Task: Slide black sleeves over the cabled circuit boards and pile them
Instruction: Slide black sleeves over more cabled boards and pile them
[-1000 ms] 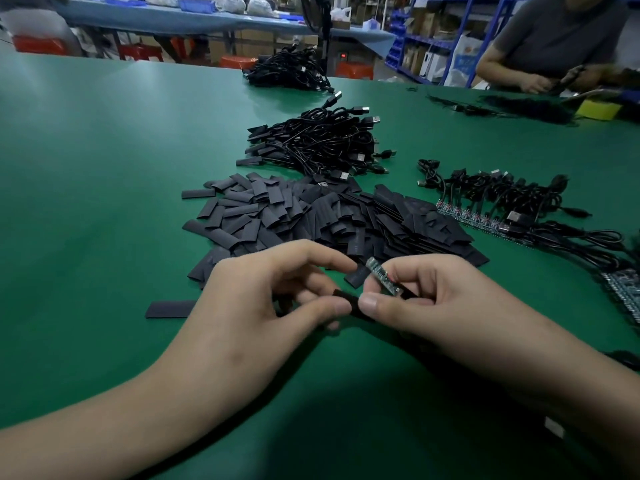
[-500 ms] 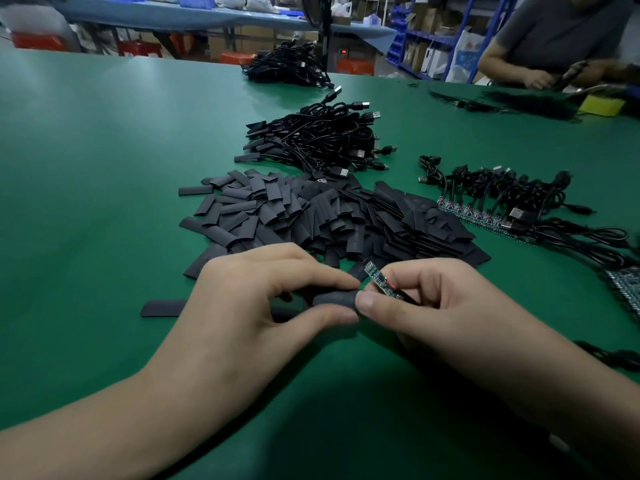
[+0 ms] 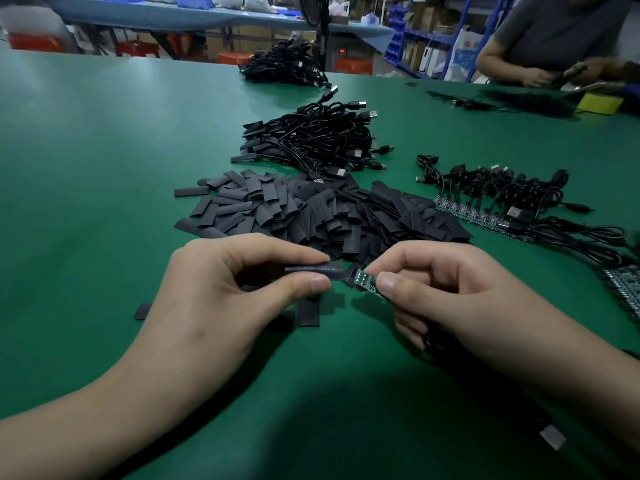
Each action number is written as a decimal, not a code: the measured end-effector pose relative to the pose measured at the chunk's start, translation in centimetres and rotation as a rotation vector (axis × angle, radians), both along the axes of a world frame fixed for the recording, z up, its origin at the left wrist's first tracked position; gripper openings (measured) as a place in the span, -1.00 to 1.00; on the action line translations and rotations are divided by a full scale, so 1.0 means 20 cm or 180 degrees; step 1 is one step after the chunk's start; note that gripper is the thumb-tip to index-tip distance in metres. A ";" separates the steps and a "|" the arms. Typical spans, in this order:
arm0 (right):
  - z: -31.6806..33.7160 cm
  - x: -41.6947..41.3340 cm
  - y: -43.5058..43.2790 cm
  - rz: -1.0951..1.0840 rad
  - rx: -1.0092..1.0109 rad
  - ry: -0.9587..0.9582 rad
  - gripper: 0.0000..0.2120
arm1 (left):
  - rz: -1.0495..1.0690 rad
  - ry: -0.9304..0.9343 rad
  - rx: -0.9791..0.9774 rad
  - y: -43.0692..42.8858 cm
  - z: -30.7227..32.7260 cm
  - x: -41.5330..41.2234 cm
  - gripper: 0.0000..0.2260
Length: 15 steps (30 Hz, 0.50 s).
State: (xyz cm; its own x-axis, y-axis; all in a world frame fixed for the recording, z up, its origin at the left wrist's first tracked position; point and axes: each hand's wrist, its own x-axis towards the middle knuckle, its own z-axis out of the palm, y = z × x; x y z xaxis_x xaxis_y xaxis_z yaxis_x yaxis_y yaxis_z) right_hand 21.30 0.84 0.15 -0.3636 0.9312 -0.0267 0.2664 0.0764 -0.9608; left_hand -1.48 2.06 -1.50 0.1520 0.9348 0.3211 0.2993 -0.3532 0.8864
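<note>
left hand (image 3: 221, 289) pinches black sleeve (image 3: 317, 270); right hand (image 3: 450, 289) pinches circuit board (image 3: 365, 284), seemingly apart.

A green counter (image 3: 104, 150) spreads under the right hand (image 3: 460, 292). Far beyond that hand a person (image 3: 554, 26) in a grey shirt sits at the counter's far edge, a yellow block (image 3: 599, 102) just beside them. Farther back stand blue shelving (image 3: 433, 32), red stools (image 3: 138, 49) and a blue-topped counter (image 3: 173, 15)
</note>
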 end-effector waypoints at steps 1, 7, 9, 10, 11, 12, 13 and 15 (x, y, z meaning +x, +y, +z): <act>0.00 0.00 0.00 -0.0008 0.0014 -0.0015 -0.88 | -0.0007 -0.0010 -0.0011 0.00 0.00 0.00 -0.77; -0.01 0.00 0.01 -0.0045 0.0126 -0.0111 -0.88 | -0.0087 0.0106 0.0048 -0.01 0.00 0.00 -0.79; 0.00 0.00 0.00 -0.0078 0.0138 -0.0124 -0.84 | -0.0125 0.0128 0.0000 0.00 0.00 0.01 -0.79; 0.00 -0.01 0.00 -0.0093 0.0136 -0.0123 -0.82 | -0.0149 0.0140 -0.0018 0.00 0.00 0.01 -0.78; 0.00 -0.01 0.00 -0.0102 0.0128 -0.0121 -0.82 | -0.0165 0.0147 -0.0027 0.00 0.00 0.01 -0.77; 0.00 -0.01 0.00 -0.0099 0.0125 -0.0126 -0.82 | -0.0166 0.0144 -0.0038 0.00 0.00 0.01 -0.76; 0.00 -0.01 0.00 -0.0084 0.0129 -0.0152 -0.83 | -0.0157 0.0134 -0.0054 0.00 0.00 0.01 -0.75; -0.01 -0.01 0.00 -0.0037 0.0151 -0.0221 -0.86 | -0.0149 0.0121 -0.0088 0.00 0.00 0.01 -0.74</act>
State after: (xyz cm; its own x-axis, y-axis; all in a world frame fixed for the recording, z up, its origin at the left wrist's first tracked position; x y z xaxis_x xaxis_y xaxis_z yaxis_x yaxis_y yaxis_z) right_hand 21.19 0.89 0.03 -0.3517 0.9361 -0.0073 0.3335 0.1179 -0.9353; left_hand -1.35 2.07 -1.56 0.2074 0.9348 0.2885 0.3168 -0.3432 0.8842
